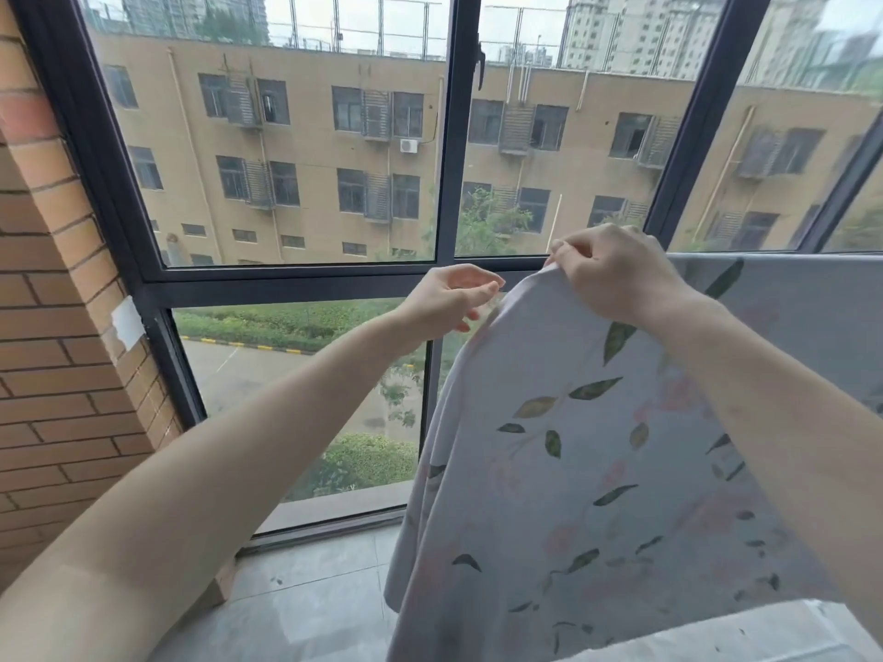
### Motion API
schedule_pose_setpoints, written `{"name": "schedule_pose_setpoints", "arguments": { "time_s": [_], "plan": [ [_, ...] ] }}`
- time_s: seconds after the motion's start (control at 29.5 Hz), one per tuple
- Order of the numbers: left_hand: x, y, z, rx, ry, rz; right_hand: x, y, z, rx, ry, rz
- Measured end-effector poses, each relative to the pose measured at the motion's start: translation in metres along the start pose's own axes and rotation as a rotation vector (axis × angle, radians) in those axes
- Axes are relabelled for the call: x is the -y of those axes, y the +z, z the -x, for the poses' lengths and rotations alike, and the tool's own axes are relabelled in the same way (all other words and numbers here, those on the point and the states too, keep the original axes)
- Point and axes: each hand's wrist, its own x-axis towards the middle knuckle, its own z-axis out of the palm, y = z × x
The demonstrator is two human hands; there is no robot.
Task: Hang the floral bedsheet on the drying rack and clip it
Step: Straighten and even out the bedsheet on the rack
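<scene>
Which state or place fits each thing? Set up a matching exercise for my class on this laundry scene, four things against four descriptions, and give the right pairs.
Things:
1. right hand
2. left hand
3. floral bedsheet
4. brick wall

Descriptions:
A. at the far left of the view
B. hangs down, printed with green leaves
C. grips the sheet's top edge
D. fingers relaxed, holding nothing, beside the sheet

Pairs: 1-C, 2-D, 3-B, 4-A

A dark-framed window (449, 274) is seen ahead. A brick wall (52, 327) stands at its left, and a tiled floor (306, 594) lies below it. A tan building (334, 150) and a hedge (286, 322) are seen through it.
</scene>
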Motion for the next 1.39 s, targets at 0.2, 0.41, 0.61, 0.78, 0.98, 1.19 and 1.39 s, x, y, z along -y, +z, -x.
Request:
{"name": "schedule_pose_setpoints", "arguments": {
  "time_s": [0.2, 0.41, 0.61, 0.78, 0.98, 1.19, 1.39],
  "plan": [
    [-0.015, 0.003, -0.011, 0.459, -0.036, -0.127, -0.014, 0.001, 0.006, -0.071, 0.021, -0.028],
    [-0.026, -0.005, -0.022, 0.517, -0.091, -0.095, -0.014, 0.003, 0.005, -0.082, -0.010, -0.047],
    [-0.030, -0.018, -0.021, 0.732, -0.148, -0.207, -0.015, 0.006, 0.008, -0.099, -0.053, -0.062],
    [-0.028, -0.017, -0.023, 0.480, -0.006, -0.340, -0.020, 0.005, 0.008, -0.112, -0.040, -0.095],
    [-0.030, -0.023, -0.030, 0.161, 0.064, -0.185, -0.026, 0.000, 0.008, -0.125, -0.046, -0.124],
    [-0.024, 0.000, -0.023, 0.538, -0.181, -0.090, -0.024, 0.001, 0.010, -0.121, -0.060, -0.154],
    [-0.021, -0.005, -0.021, 0.584, -0.214, 0.063, -0.021, 0.003, 0.014, -0.118, -0.079, -0.168]
  ]
}}
